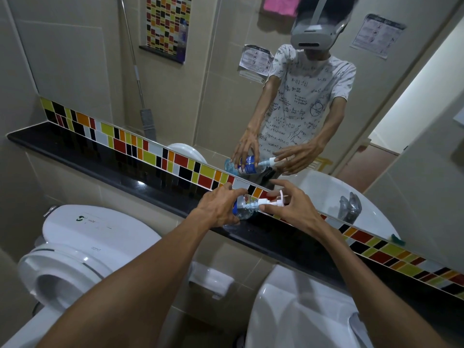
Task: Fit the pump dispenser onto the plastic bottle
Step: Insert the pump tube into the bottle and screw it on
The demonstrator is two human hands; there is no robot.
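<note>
Over a black ledge (155, 187), the left hand (216, 209) clamps the tilted plastic bottle (243, 208) steady, seemingly so its neck faces the right hand (292, 209), whose fingertips (263, 207) pinch the pump dispenser (270, 202) collar, already seated at the mouth.

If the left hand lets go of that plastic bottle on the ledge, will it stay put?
Probably not: the plastic bottle is tilted sideways, round-bodied, so apt to roll on the glossy ledge. Liquid inside likely adds sloshing weight. The left hand steadies it.
</note>
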